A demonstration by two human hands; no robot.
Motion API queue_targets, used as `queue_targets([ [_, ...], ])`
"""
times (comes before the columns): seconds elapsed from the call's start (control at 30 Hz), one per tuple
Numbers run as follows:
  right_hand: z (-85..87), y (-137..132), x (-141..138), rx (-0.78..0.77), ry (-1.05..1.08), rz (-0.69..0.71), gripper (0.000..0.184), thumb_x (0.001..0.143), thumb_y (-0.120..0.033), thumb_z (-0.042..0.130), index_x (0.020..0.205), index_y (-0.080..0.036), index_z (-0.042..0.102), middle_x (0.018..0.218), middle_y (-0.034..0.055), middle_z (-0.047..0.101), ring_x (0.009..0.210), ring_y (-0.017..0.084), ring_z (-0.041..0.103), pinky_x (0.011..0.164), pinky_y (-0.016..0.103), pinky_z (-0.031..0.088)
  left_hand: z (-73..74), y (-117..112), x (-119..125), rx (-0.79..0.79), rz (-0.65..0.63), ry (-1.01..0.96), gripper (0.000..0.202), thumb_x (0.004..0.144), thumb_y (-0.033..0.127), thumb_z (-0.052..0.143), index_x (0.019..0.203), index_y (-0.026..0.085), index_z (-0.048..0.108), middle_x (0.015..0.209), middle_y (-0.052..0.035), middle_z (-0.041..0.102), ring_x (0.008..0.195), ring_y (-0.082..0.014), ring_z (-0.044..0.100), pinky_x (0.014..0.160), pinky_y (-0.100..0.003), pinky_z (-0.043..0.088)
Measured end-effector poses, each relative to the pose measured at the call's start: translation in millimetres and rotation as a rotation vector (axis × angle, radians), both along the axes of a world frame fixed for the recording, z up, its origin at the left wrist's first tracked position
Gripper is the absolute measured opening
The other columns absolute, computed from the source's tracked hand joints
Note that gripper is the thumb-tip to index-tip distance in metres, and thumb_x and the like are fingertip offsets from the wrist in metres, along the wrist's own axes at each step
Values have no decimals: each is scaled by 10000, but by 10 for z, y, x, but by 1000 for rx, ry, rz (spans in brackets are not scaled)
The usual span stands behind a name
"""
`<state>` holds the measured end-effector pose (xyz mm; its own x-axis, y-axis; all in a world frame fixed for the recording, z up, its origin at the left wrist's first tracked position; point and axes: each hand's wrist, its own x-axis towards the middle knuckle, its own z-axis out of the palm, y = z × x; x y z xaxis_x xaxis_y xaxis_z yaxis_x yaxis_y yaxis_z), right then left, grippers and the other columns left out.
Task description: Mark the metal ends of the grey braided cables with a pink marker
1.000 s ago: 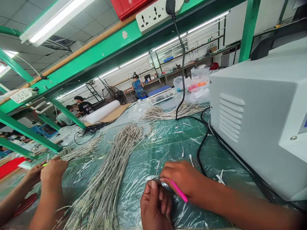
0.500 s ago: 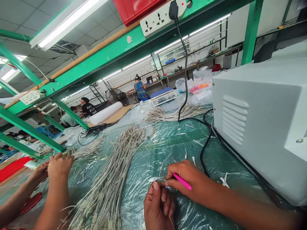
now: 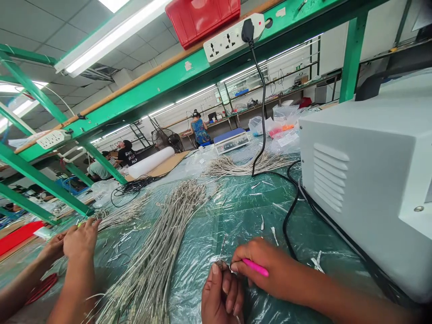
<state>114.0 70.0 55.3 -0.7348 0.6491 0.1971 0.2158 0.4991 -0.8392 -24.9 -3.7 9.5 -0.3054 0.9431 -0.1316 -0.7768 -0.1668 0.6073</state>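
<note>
My left hand (image 3: 222, 292) is closed, palm up, pinching a thin cable (image 3: 222, 246) whose frayed silvery end sticks up past the fingertips. Close against it, my right hand (image 3: 254, 261) grips a slim tool with a bright pink handle (image 3: 256, 267); its working tip is hidden by the fingers. Both hands meet low in the view above the plastic-covered green bench (image 3: 249, 211). To their left lies a long bundle of grey cables (image 3: 165, 238). Scraps of silvery shielding (image 3: 317, 262) are scattered nearby.
A co-worker's hands (image 3: 79, 240) are busy at the left. A white machine housing (image 3: 364, 180) stands at the right, with a black power cord (image 3: 288, 216) beside it. More cables (image 3: 243, 166) lie farther back, below a green shelf beam (image 3: 151, 92).
My right hand has shifted slightly down, still close to the left fingertips. The view has tilted up a little. The co-worker's hands have moved slightly.
</note>
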Motion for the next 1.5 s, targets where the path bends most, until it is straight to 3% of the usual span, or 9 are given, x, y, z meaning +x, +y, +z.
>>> queue_targets([
  [0.13, 5, -9, 14, -57, 78, -51, 154, 848, -278, 642, 735, -173, 650, 651, -1, 630, 719, 161, 601, 725, 251, 415, 19, -17, -7, 34, -43, -38, 292, 715, 310, 846, 649, 92, 663, 506, 54, 524, 301, -2, 420, 293, -105, 381],
  [0.3, -99, 5, -65, -462, 242, -51, 136, 718, -226, 711, 681, -167, 594, 599, -48, 556, 516, 118, 577, 502, 204, 412, 21, -22, -17, 50, -85, -94, 299, 734, 292, 832, 613, 99, 639, 508, 52, 540, 303, -10, 447, 302, -115, 394],
  [0.53, -108, 8, -121, -621, 322, 28, 193, 737, -268, 708, 654, -152, 578, 570, -38, 580, 486, 116, 601, 455, 183, 423, -18, -17, -36, 65, -94, -184, 297, 746, 291, 825, 608, 103, 642, 500, 53, 537, 304, -1, 443, 298, -100, 360],
  [0.7, -78, 6, -75, -541, 264, 83, 269, 849, -354, 644, 696, -141, 589, 605, -12, 606, 539, 117, 613, 514, 192, 428, -9, -21, -47, 91, -97, -213, 239, 734, 285, 837, 724, 92, 696, 522, 71, 517, 315, 19, 406, 297, -87, 332],
  [0.83, -50, -7, -48, -446, 161, 73, 306, 916, -387, 565, 730, -146, 588, 680, 13, 649, 580, 123, 611, 561, 214, 442, -105, 2, -77, 138, -129, -223, 215, 789, 282, 793, 748, 89, 705, 539, 73, 486, 334, 27, 311, 311, -82, 330],
  [1.07, -2, -14, 28, -268, 138, 21, 180, 881, -304, 611, 755, -174, 605, 692, -17, 610, 670, 140, 582, 635, 235, 428, -286, 65, -88, 383, -176, -277, 209, 909, 240, 656, 795, 81, 726, 547, 83, 425, 355, 15, 55, 301, -53, 300],
  [1.2, -24, -2, 53, -160, 138, -46, 170, 872, -316, 637, 770, -183, 621, 755, -14, 614, 758, 151, 560, 683, 235, 409, -239, 33, -80, 359, -237, -229, 192, 921, 221, 633, 858, 68, 732, 569, 85, 405, 380, -4, 61, 351, -86, 371],
  [1.33, -72, 27, 24, -131, 109, -4, 224, 924, -335, 566, 783, -172, 629, 694, -6, 612, 661, 140, 554, 616, 233, 401, -188, 10, -73, 439, -275, -250, 222, 956, 215, 573, 924, 59, 727, 587, 81, 397, 371, 3, 107, 351, -77, 345],
  [1.5, -73, 82, 7, -124, 110, -70, 285, 947, -390, 548, 835, -163, 679, 732, 27, 672, 689, 167, 613, 634, 251, 422, -6, -51, -56, 254, -225, -229, 146, 886, 202, 668, 841, 72, 717, 590, 49, 446, 428, -23, 376, 420, -136, 408],
])
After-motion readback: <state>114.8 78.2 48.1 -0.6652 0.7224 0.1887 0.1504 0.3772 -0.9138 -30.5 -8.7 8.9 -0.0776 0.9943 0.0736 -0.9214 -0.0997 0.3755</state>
